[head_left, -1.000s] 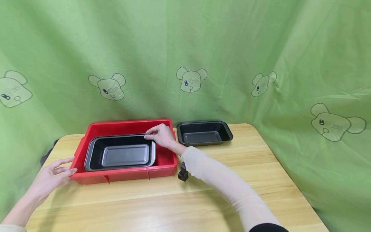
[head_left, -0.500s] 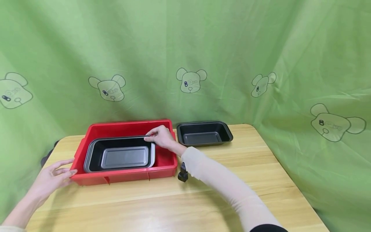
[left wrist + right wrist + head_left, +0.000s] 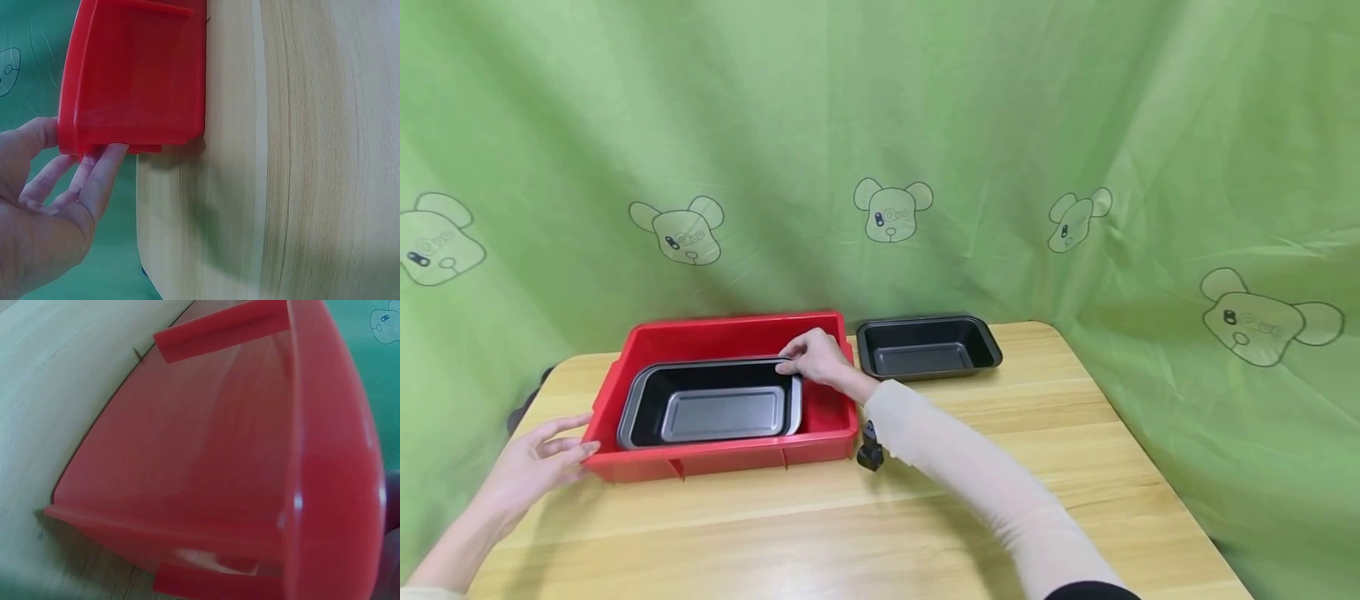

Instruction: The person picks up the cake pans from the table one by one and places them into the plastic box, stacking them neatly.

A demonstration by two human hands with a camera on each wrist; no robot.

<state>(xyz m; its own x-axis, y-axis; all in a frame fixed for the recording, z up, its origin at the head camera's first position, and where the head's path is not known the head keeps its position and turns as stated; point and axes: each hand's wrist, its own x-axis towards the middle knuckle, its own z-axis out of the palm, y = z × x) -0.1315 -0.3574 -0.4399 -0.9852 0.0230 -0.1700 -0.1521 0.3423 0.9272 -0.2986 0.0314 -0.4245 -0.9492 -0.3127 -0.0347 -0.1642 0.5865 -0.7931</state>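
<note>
A black loaf pan [image 3: 726, 412] lies inside a red plastic bin [image 3: 730, 457], toward its left and front. My right hand [image 3: 820, 358] reaches in over the bin's right side and pinches the pan's far right rim between thumb and fingers. In the right wrist view the bin's red wall [image 3: 181, 444] fills most of the picture, and only a dark bit of the hand shows at the right edge. At the bin's front left corner my left hand [image 3: 531, 467] grips the rim. The left wrist view shows its thumb [image 3: 42, 132] at the rim and fingers [image 3: 103, 178] against the end wall.
A second black loaf pan [image 3: 928, 360] stands on the wooden table [image 3: 1000, 417], just right of the bin. Behind the table hangs a green curtain [image 3: 985, 125] with bear-face prints. A small black device [image 3: 870, 454] sits by my right wrist, near the bin's right front corner.
The far rim of the pan in the bin has come down slightly, my right hand moving with it. My left hand keeps its place at the bin's corner.
</note>
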